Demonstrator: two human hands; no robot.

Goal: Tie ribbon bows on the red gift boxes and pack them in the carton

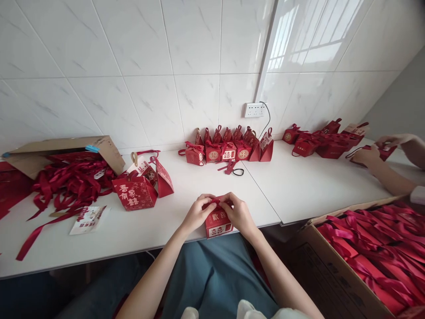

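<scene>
A red gift box (217,221) with gold characters and a white panel stands at the table's front edge, right before me. My left hand (201,210) is at its upper left, thumb and fingers pinched on a red ribbon (217,201) on top of the box. From the right, my right hand (237,213) pinches the same ribbon, its fingers closed close to the left ones. The exact shape of the ribbon between the fingertips is partly hidden.
Red gift boxes (229,153) line the wall beside a black loop (238,172). At left lie heaped ribbons (71,181) by a cardboard box (111,153) and open red boxes (134,193). A carton (327,252) of ribboned boxes stands right; another person's hands (365,156) work beyond it.
</scene>
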